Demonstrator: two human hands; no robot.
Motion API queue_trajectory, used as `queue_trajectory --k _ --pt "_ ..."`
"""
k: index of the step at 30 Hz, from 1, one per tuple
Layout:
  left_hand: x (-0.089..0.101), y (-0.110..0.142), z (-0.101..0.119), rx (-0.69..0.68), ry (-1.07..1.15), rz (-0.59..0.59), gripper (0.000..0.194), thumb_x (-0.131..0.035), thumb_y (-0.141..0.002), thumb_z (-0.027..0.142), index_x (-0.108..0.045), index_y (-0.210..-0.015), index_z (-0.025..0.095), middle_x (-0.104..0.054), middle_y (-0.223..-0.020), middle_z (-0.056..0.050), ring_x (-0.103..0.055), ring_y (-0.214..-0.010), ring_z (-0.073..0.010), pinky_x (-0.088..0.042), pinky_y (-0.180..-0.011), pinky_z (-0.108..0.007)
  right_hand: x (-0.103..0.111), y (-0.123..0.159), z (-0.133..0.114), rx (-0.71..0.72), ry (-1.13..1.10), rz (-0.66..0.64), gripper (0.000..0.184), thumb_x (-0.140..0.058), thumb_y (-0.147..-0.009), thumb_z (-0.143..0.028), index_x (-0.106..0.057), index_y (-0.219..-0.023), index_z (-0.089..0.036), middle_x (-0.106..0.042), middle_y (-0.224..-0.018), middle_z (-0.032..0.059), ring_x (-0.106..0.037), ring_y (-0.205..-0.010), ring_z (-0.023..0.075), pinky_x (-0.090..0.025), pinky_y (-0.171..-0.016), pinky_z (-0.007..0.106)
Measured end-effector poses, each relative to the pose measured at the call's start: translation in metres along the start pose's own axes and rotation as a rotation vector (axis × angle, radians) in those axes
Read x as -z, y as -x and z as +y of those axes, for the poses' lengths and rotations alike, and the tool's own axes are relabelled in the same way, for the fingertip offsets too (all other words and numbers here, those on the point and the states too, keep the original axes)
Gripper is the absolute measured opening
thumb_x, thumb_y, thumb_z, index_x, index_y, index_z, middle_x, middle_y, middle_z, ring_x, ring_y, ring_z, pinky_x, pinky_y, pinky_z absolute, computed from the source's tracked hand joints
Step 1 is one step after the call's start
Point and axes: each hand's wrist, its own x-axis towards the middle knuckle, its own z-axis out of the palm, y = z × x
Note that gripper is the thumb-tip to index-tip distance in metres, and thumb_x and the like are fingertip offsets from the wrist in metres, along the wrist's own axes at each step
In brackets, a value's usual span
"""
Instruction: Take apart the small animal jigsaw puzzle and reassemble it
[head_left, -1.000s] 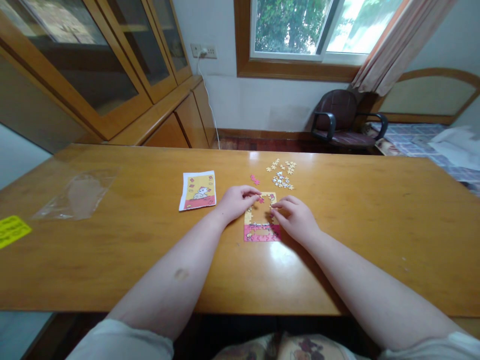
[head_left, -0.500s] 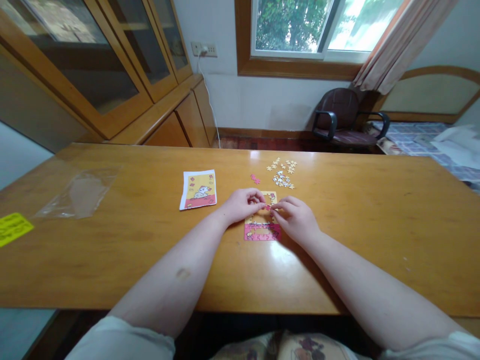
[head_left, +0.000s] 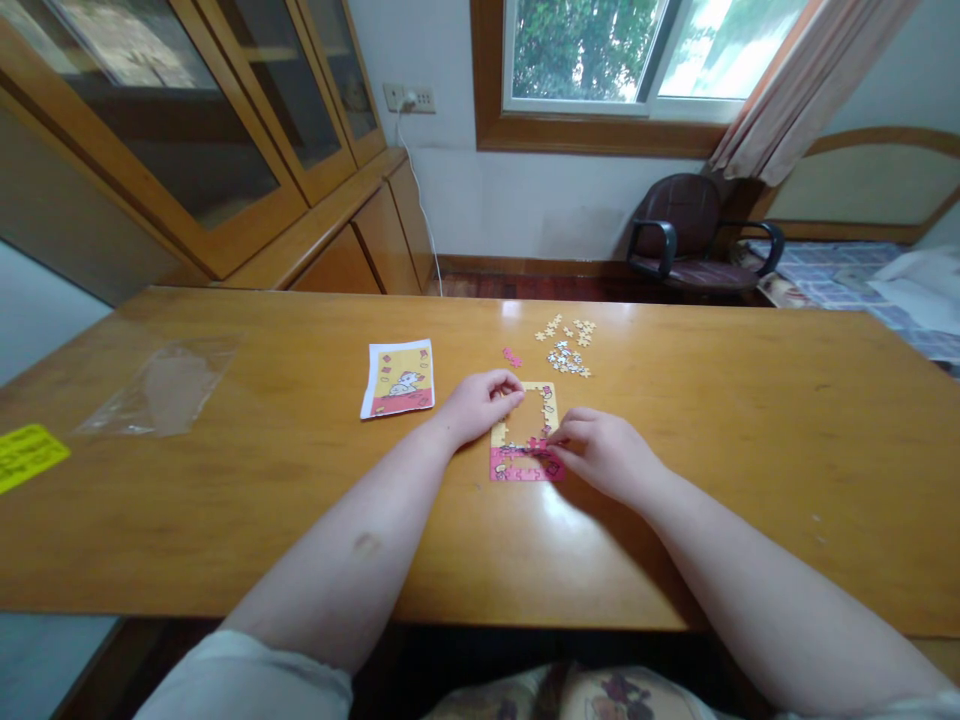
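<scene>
A jigsaw puzzle (head_left: 498,465) lies partly assembled, with a yellow upper border, a pink lower band and bare table showing inside it. Over its upper left side rests my left hand (head_left: 484,405), thumb and fingers drawn together, with nothing visible between them. My right hand (head_left: 600,450) is at the puzzle's right side, pinching a pink puzzle piece (head_left: 537,443) just above the pink band. Its fingertips cover part of the right border. Beyond the puzzle lie a few joined pink pieces (head_left: 512,358), a pile of whitish pieces (head_left: 568,358) and scattered yellow pieces (head_left: 583,331).
A picture card (head_left: 403,380) of a white cartoon animal lies left of the puzzle. Farther left are a clear plastic bag (head_left: 169,390) and a yellow label (head_left: 31,458). The wooden table (head_left: 735,480) carries everything. Behind it stand a cabinet (head_left: 330,230) and an armchair (head_left: 679,225).
Both hands were together over the puzzle's middle at the pink piece. My right hand has moved it down toward the pink band, while my left has let go and drawn slightly left.
</scene>
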Motion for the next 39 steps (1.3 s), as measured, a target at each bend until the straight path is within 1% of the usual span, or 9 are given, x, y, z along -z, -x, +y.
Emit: queue_trajectory --k 2,4,9,16,20,23,30,33,39 --pt "0.002 -0.001 -0.002 0.010 -0.044 0.022 0.022 -0.056 -0.083 0.036 -0.064 -0.087 0.016 -0.064 -0.075 -0.001 -0.055 -0.067 -0.0128 -0.043 -0.064 -0.026 0.006 0.001 -0.002 -0.020 0.002 -0.098 0.013 -0.065 -0.084 -0.026 -0.078 -0.081 -0.026 -0.070 -0.083 0.0018 -0.064 -0.071 0.0133 -0.047 -0.066 0.025" --pt "0.003 -0.001 -0.002 0.009 -0.080 0.024 0.023 -0.055 -0.083 0.037 -0.064 -0.085 0.016 -0.062 -0.072 0.000 -0.054 -0.065 -0.0125 -0.042 -0.063 -0.026 0.008 0.000 -0.002 -0.044 0.009 -0.159 0.013 -0.065 -0.083 -0.024 -0.078 -0.081 -0.027 -0.071 -0.085 0.0014 -0.064 -0.072 0.0134 -0.046 -0.066 0.025" --pt "0.003 0.000 0.001 0.005 -0.124 0.013 0.023 -0.054 -0.083 0.037 -0.064 -0.082 0.016 -0.059 -0.067 0.002 -0.052 -0.063 -0.0121 -0.041 -0.061 -0.025 0.005 -0.002 -0.001 -0.051 0.033 -0.236 0.015 -0.064 -0.080 -0.021 -0.078 -0.082 -0.027 -0.072 -0.087 0.0006 -0.065 -0.075 0.0143 -0.045 -0.067 0.025" --pt "0.003 -0.001 -0.001 0.006 -0.134 0.015 0.024 -0.054 -0.083 0.038 -0.063 -0.082 0.017 -0.060 -0.068 0.001 -0.053 -0.063 -0.0125 -0.041 -0.061 -0.026 0.000 -0.001 0.001 -0.027 0.094 -0.262 0.016 -0.061 -0.082 -0.023 -0.076 -0.082 -0.027 -0.072 -0.088 0.0011 -0.064 -0.074 0.0151 -0.045 -0.065 0.025" --pt "0.004 -0.001 -0.002 0.000 -0.143 0.017 0.025 -0.053 -0.084 0.039 -0.064 -0.083 0.017 -0.061 -0.068 0.001 -0.053 -0.063 -0.0128 -0.041 -0.061 -0.026 0.004 0.000 0.000 -0.048 0.111 -0.271 0.016 -0.062 -0.081 -0.023 -0.077 -0.084 -0.027 -0.072 -0.090 0.0020 -0.065 -0.075 0.0161 -0.046 -0.067 0.026" --pt "0.004 -0.001 -0.002 -0.001 -0.146 0.021 0.024 -0.054 -0.083 0.038 -0.065 -0.082 0.016 -0.061 -0.067 0.001 -0.052 -0.062 -0.0124 -0.040 -0.061 -0.026 0.008 0.001 -0.001 -0.054 0.123 -0.253 0.017 -0.061 -0.082 -0.023 -0.077 -0.087 -0.026 -0.072 -0.093 0.0032 -0.065 -0.077 0.0168 -0.046 -0.067 0.026" --pt "0.003 -0.001 -0.003 -0.009 -0.141 0.035 0.024 -0.055 -0.083 0.037 -0.066 -0.082 0.016 -0.062 -0.068 0.001 -0.053 -0.062 -0.0124 -0.041 -0.061 -0.026 0.008 0.003 -0.007 0.080 0.094 -0.308 0.021 -0.055 -0.086 -0.025 -0.076 -0.089 -0.025 -0.070 -0.091 0.0040 -0.064 -0.076 0.0157 -0.044 -0.066 0.025" --pt "0.004 -0.001 -0.002 -0.003 -0.135 0.037 0.023 -0.055 -0.083 0.037 -0.065 -0.082 0.017 -0.062 -0.068 0.001 -0.052 -0.061 -0.0121 -0.041 -0.061 -0.026 0.008 0.004 -0.008 0.082 0.088 -0.324 0.023 -0.054 -0.087 -0.025 -0.076 -0.090 -0.025 -0.070 -0.091 0.0043 -0.064 -0.075 0.0156 -0.044 -0.067 0.026" --pt "0.004 -0.001 -0.001 0.017 -0.160 0.037 0.025 -0.054 -0.083 0.039 -0.065 -0.082 0.017 -0.062 -0.066 0.001 -0.053 -0.061 -0.0132 -0.041 -0.060 -0.026 0.010 0.003 -0.009 0.064 0.077 -0.301 0.027 -0.051 -0.087 -0.025 -0.076 -0.097 -0.024 -0.071 -0.096 0.0057 -0.065 -0.083 0.0183 -0.046 -0.073 0.028"
